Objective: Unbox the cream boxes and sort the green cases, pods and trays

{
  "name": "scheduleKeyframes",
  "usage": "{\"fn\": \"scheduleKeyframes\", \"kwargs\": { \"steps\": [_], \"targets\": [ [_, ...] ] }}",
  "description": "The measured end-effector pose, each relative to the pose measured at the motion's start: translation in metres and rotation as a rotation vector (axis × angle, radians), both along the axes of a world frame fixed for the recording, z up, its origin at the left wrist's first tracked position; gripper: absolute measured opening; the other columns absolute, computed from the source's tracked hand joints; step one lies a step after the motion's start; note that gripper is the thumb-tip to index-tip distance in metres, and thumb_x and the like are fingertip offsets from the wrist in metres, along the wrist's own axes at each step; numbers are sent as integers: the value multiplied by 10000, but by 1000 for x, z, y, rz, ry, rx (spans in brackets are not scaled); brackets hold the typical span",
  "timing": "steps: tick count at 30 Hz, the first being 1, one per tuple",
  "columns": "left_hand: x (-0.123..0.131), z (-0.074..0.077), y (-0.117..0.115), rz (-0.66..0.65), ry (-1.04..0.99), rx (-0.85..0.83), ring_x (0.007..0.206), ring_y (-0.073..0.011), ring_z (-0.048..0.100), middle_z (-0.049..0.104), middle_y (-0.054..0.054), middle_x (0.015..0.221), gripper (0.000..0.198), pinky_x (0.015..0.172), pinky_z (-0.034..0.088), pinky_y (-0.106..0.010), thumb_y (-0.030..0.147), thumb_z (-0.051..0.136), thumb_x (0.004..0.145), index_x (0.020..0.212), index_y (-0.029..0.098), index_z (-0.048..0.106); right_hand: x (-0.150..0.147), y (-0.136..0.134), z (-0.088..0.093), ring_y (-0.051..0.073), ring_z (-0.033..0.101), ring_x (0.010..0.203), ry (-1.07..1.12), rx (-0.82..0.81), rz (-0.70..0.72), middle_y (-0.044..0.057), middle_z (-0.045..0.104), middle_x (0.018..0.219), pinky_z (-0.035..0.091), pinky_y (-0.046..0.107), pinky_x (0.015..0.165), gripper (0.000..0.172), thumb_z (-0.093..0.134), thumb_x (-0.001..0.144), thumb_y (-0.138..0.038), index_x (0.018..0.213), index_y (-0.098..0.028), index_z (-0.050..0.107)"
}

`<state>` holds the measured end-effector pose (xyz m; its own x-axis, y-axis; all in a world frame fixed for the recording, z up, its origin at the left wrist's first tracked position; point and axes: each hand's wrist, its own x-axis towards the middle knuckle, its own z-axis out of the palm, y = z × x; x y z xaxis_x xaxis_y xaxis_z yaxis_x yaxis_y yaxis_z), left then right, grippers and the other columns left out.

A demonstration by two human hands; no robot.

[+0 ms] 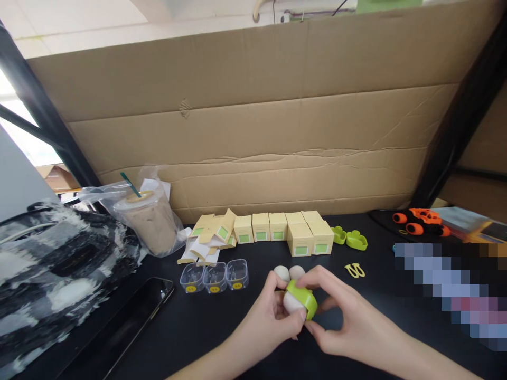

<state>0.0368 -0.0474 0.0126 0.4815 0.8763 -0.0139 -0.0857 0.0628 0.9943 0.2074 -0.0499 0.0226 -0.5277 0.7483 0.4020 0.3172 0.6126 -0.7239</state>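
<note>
Both hands meet over the black table near its front. My left hand (273,314) is closed around a pale egg-shaped piece (292,302). My right hand (344,316) pinches a lime-green ring-shaped cover (303,296) that sits over that piece. Just behind the hands lie two more pale rounded pieces (289,273). Two green covers (350,238) rest farther back on the right, beside a row of small yellow boxes (277,228) with green labels.
Three small clear plastic cups (214,276) stand left of the hands. An iced drink in a plastic bag (150,219), a dark phone (134,311) and a black-and-white bag (51,264) fill the left. Cardboard wall (253,132) behind; orange parts (420,221) far right.
</note>
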Motion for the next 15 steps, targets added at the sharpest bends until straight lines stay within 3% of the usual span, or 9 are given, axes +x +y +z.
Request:
{"fn": "scheduleKeyframes", "kwargs": {
  "steps": [3,5,9,15],
  "targets": [
    [-5,6,2,-14,105,118,668,-87,475,512,32,778,289,596,362,-216,168,639,702,834,208,385,8,7,7,212,536,1142,-72,76,45,56,484,1267,495,305,914,662,603,666,-28,1256,-288,452],
    [-6,11,1,27,148,146,661,-88,462,512,32,750,250,582,346,-210,120,613,685,820,197,418,13,10,10,222,512,1179,-109,94,69,56,505,1273,436,346,991,610,660,719,-91,1266,-290,475],
    [-7,17,0,36,128,98,625,-97,471,544,20,708,243,560,341,-220,159,652,654,796,188,458,17,13,12,206,561,1097,-86,9,98,49,576,1178,464,343,941,477,696,800,-303,1241,-294,514],
    [-6,9,4,75,42,55,545,-93,479,558,18,662,278,504,381,-217,245,709,641,839,171,529,18,16,12,199,552,1098,-5,-62,122,53,547,1196,473,343,922,428,685,809,-343,1206,-296,534]
  ]
}}
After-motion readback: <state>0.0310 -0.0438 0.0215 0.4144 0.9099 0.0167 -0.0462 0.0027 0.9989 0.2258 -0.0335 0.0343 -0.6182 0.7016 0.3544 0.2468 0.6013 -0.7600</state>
